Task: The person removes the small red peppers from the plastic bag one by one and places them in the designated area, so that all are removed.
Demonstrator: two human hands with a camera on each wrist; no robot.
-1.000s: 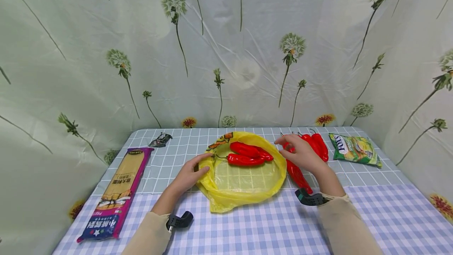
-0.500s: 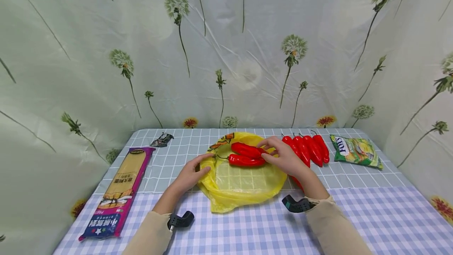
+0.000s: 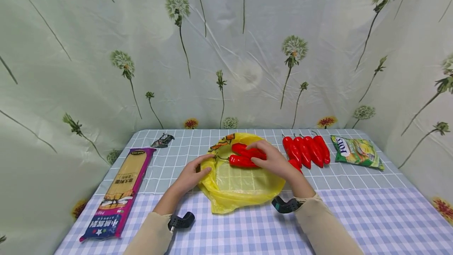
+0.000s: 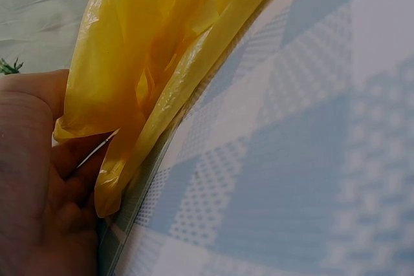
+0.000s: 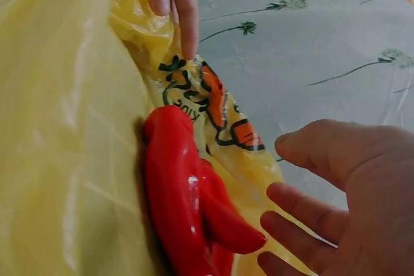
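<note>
A yellow plastic bag (image 3: 240, 202) lies with its mouth spread wide, several red peppers (image 3: 242, 161) inside toward its far side. My left hand (image 3: 189, 176) holds the bag's left rim, its thumb and index finger reaching over the edge. In the left wrist view the bag's folds (image 4: 149, 50) hide part of the fingers. My right hand (image 3: 270, 160) is over the right side of the bag, above the peppers' tips. From the right wrist, the hand (image 5: 349, 205) shows relaxed, spread fingers beside a glossy red pepper (image 5: 171, 179), with nothing held.
Right of the bag more red peppers (image 3: 313, 150) form a row, with another (image 3: 295, 164) partly behind my right arm. A green snack packet (image 3: 357, 152) lies farther right. On the left are a long pasta packet (image 3: 120, 192) and a small black wrapper (image 3: 162, 140).
My right hand has moved left from the pepper row to over the bag, and slightly nearer me since half a second ago. The left hand stays at the bag's rim.
</note>
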